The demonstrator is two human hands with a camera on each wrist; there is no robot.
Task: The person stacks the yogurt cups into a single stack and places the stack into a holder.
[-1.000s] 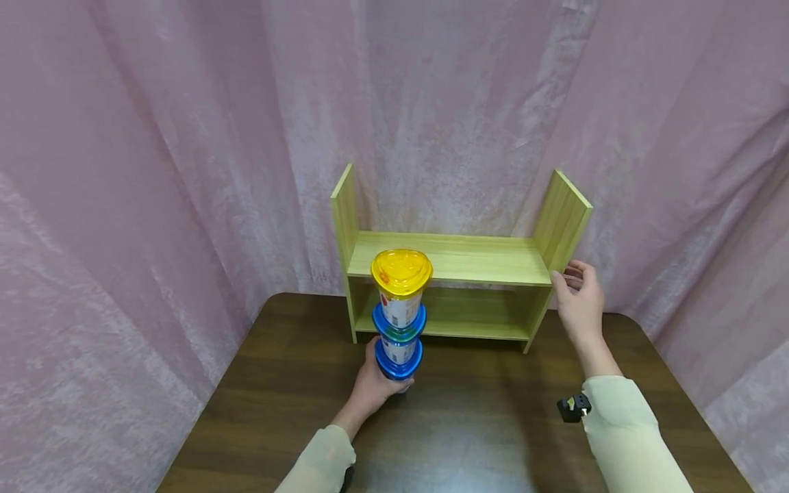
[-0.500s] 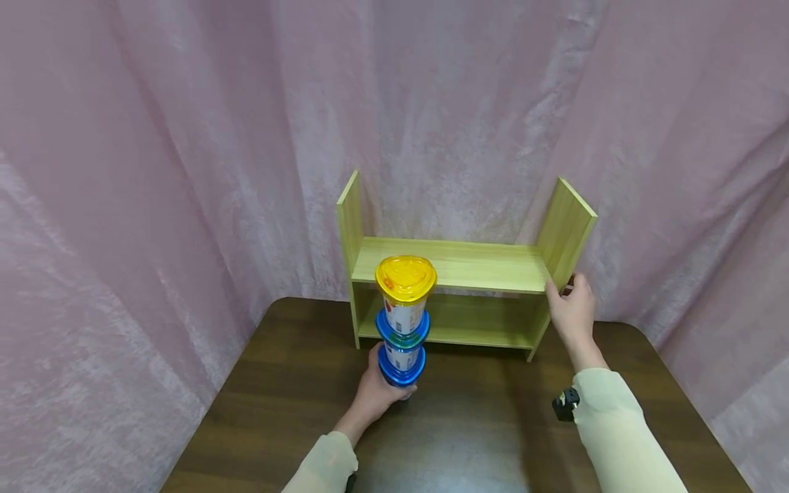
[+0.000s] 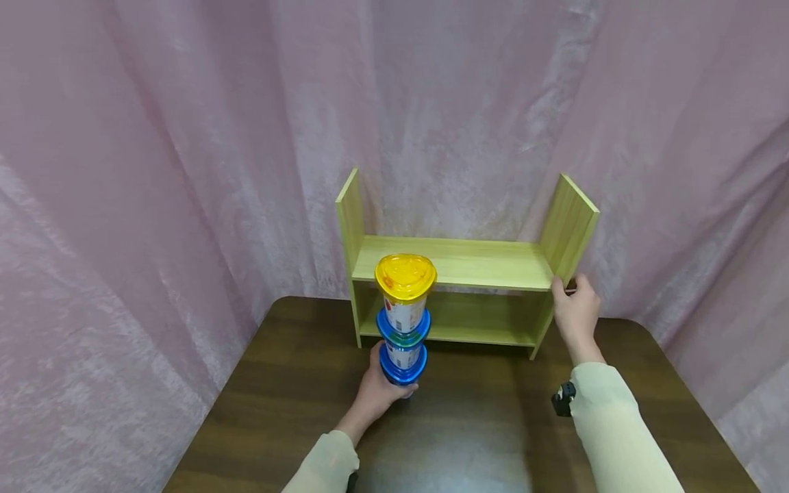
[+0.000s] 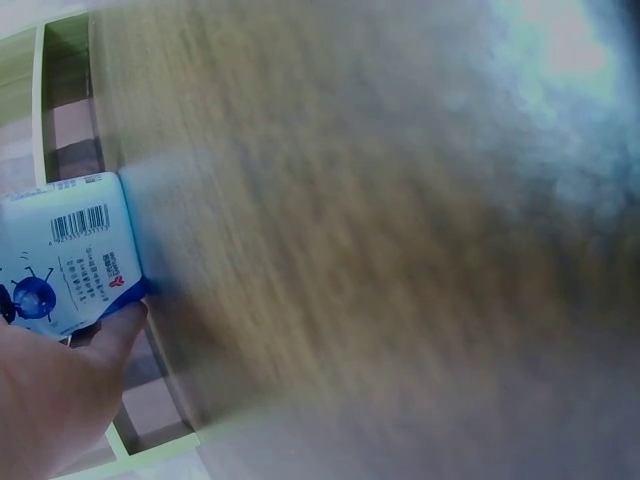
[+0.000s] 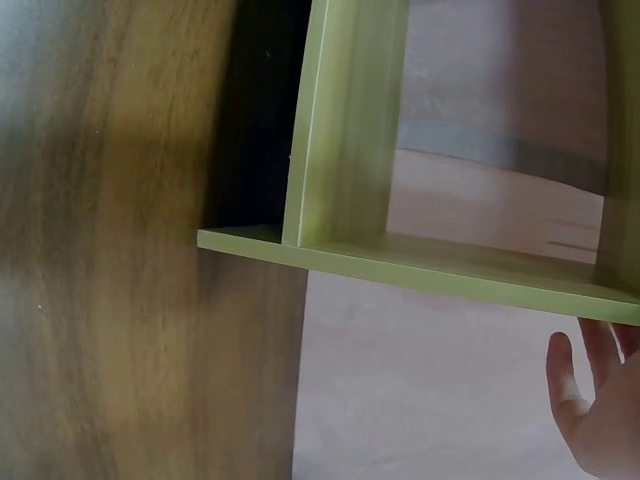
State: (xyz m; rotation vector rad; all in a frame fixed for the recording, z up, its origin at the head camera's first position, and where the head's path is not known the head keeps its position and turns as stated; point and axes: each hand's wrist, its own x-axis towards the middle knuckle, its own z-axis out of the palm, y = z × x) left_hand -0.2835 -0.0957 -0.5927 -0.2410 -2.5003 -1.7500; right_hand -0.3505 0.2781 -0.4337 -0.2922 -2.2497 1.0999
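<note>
In the head view my left hand [image 3: 377,394] grips the lowest of a stack of lidded plastic tubs. The top tub has a yellow lid [image 3: 405,277], and blue lids [image 3: 403,364] cap those beneath it. The left wrist view shows a white tub wall [image 4: 75,250] with a barcode, the hand [image 4: 55,390] at its blue rim. At the right my right hand [image 3: 577,315] is at the outer face of a pale wooden desk shelf's side panel [image 3: 570,222]. Seen from the right wrist, its fingers [image 5: 598,360] are fairly straight, tips at the panel.
The two-level shelf [image 3: 459,260] stands near the back edge of a dark wooden table [image 3: 468,424], behind the tubs. Pink curtains [image 3: 456,103] hang behind the table and along both sides. A small black camera [image 3: 563,399] sits at the right wrist.
My right hand has moved in against the shelf's side panel. The left hand keeps its grip on the stack, and the head view has shifted slightly.
</note>
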